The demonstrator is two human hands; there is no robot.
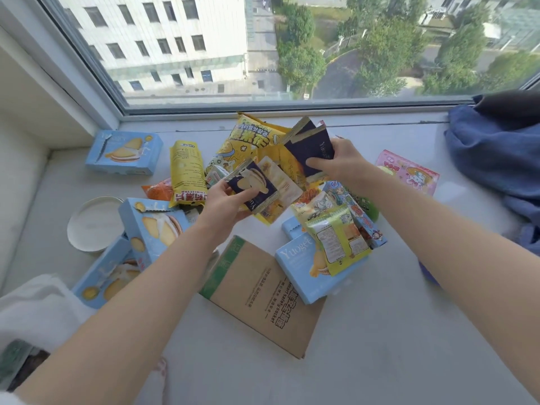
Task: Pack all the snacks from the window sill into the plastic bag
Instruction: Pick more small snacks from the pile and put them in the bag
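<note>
Many snacks lie scattered on the white window sill [380, 331]. My left hand [225, 203] pinches a small dark blue cake packet [254, 182] together with a pale packet behind it, above the pile. My right hand [339, 162] grips two dark blue packets [312, 144] held upright. Below them lie a big yellow popcorn bag [251, 138], a yellow chip bag [187, 171], several light blue cake boxes [125, 152], a pink packet [409, 173] and a green-yellow packet [339, 241]. No plastic bag can be made out for certain.
A flat brown cardboard box [263, 296] lies in the middle front. A white round lid [93, 223] sits at the left. Blue cloth [496, 153] is heaped at the right by the window. White fabric [35, 305] lies at the lower left.
</note>
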